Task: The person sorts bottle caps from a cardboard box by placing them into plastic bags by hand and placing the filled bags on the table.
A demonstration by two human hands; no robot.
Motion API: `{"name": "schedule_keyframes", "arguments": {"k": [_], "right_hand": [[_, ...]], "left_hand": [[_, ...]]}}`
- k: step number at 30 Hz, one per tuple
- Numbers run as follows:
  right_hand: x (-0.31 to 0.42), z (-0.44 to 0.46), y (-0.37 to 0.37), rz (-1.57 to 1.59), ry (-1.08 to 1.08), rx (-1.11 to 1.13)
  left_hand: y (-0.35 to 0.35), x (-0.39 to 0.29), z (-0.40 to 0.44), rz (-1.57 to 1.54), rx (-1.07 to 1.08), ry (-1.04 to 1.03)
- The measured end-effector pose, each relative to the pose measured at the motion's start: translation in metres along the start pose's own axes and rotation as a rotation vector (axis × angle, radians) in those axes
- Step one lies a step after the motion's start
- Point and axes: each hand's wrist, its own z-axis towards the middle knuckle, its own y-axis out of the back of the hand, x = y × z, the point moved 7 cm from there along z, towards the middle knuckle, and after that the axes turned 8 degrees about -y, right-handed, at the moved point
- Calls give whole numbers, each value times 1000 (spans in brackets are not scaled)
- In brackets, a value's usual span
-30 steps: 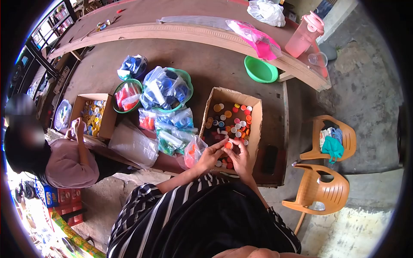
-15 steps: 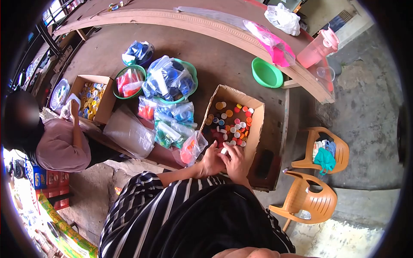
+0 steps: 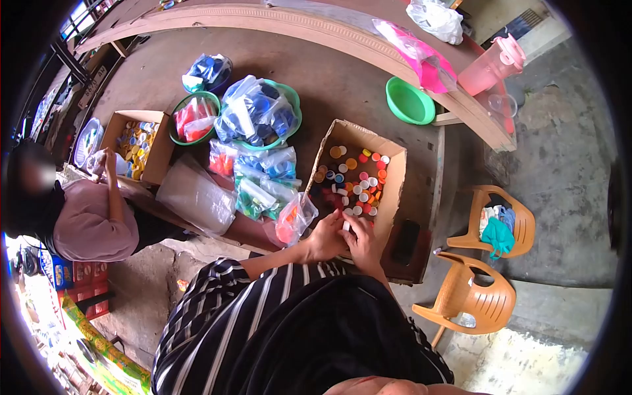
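Observation:
My left hand (image 3: pixel 325 239) and my right hand (image 3: pixel 362 245) meet at the near edge of an open cardboard box (image 3: pixel 392 187). Between their fingers is a small white bottle cap (image 3: pixel 346 225), gripped from both sides and partly covered by the fingers. Inside the box, just beyond my fingertips, lie several loose bottle caps (image 3: pixel 364 185) in white, red, orange, yellow and dark colours. Left of my left hand, a clear plastic bag with orange-red contents (image 3: pixel 288 225) rests against the box.
Bagged caps fill a green basin (image 3: pixel 297 108) and are stacked before it. Flat clear plastic bags (image 3: pixel 196 196) lie further left. A person (image 3: pixel 92 214) sits by another box of caps (image 3: pixel 157 155). Orange chairs (image 3: pixel 475 296) stand right; an empty green bowl (image 3: pixel 409 102) sits beyond.
The view has shifted slightly, moving the scene a little upward. My hands stay together around the white cap, with small finger movements. The other person's hand has lowered a little.

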Motion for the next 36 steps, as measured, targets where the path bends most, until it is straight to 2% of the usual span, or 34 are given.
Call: {"name": "schedule_keyframes", "arguments": {"k": [2,4,5,9,12,17,36], "right_hand": [[-17,4,2,321,-114,85],[-31,-1,-8,770,-228,110],[-36,-3,-11,790,-240,136],[-47,-2,-13,858,-293,194],[-49,-5,-15,879,-339,195],[-47,-5,-11,892,-371,207],[-54,-6,-12,797,-293,186]], "left_hand": [[-16,-7,-6,-415,-22,179],[-27,-26,-14,-173,-94,108],[-27,-30,-13,-50,-122,66],[-26,-37,-18,40,-122,14],[-26,-43,-22,30,-166,2],[-31,-45,-23,91,-116,11],[-22,-40,-24,190,-121,-27]]}}
